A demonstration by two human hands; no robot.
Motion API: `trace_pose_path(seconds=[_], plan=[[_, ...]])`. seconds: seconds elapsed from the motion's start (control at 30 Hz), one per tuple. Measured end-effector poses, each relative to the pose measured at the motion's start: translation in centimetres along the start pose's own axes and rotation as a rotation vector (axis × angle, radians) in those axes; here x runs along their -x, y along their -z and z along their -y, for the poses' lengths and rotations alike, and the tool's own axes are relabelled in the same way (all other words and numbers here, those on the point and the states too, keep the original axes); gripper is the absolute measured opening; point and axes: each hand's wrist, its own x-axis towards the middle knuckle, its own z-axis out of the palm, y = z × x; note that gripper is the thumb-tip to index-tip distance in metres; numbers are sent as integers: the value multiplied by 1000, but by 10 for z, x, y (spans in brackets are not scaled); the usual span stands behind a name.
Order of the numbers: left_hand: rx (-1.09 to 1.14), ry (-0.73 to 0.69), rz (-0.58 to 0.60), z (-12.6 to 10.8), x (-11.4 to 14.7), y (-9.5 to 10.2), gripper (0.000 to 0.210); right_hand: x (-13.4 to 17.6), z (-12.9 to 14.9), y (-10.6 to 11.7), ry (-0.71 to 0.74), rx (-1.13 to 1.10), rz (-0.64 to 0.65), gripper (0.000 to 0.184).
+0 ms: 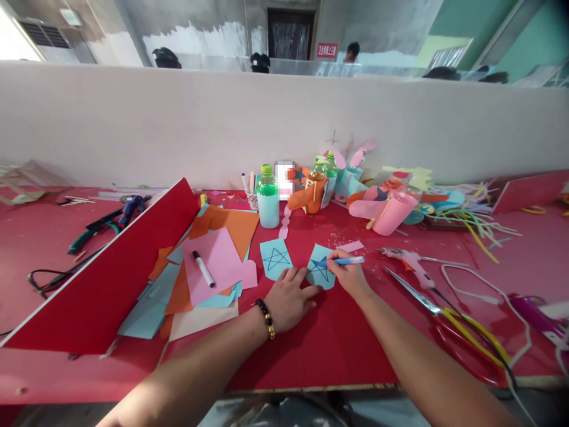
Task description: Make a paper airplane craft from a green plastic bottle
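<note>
From where I stand, the person's right hand (349, 273) has its fingers clamped on a blue pen (349, 260), the tip down on the right-hand piece of blue paper (326, 281). That piece lies flat near the middle of the red table (311, 356), bearing a dark star that looks partly filled in. The left hand (288, 299) lies palm down just to its left, fingers apart, thumb and forefinger reaching the paper's near left edge; a beaded bracelet (265, 317) circles the wrist. Just beyond the left fingertips is a second blue piece (275, 258) with an outlined star.

Farther left, a black-and-white marker (204, 270) lies on a pink sheet (217, 252), which tops a loose pile with orange sheets (240, 220) and blue ones. A slanting red board (133, 261) borders the pile. On the far side, a bottle with a green cap (268, 204) stands upright beside a pen cup (252, 200); to its right are an orange-wrapped bottle (315, 194) and a tilted pink one (393, 213), both with paper shapes around them. On the right lie a pink-and-white glue gun (412, 268) and, nearer, large scissors (448, 326) with red handles. A white partition (178, 124) rises behind everything.
</note>
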Motion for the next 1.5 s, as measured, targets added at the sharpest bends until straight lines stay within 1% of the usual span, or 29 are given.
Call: trace_pose_path(seconds=[0.23, 0.4, 0.5, 0.8, 0.97, 1.17, 1.27, 1.37, 1.5], plan=[[2, 22, -4, 0, 0, -3, 35, 1, 1, 0, 3, -10, -20, 14], [-16, 16, -5, 0, 0, -6, 36, 7, 4, 1, 30, -39, 81, 14], [-21, 5, -1, 1, 0, -6, 35, 8, 6, 0, 50, -19, 133, 15], [-26, -8, 0, 1, 0, -5, 36, 9, 10, -2, 65, 32, 192, 13], [-24, -3, 4, 1, 0, -5, 35, 9, 8, -3, 51, 33, 167, 14], [-29, 1, 10, 1, 0, -5, 35, 6, -1, 0, 26, 42, 49, 14], [-31, 9, 13, 0, 0, -4, 35, 6, 0, 3, 25, 54, 15, 14], [-33, 9, 15, 0, 0, -4, 35, 7, 4, 3, 33, 35, 29, 15], [-32, 6, 25, -1, 0, -3, 36, 9, 7, 0, 46, 13, 125, 15]])
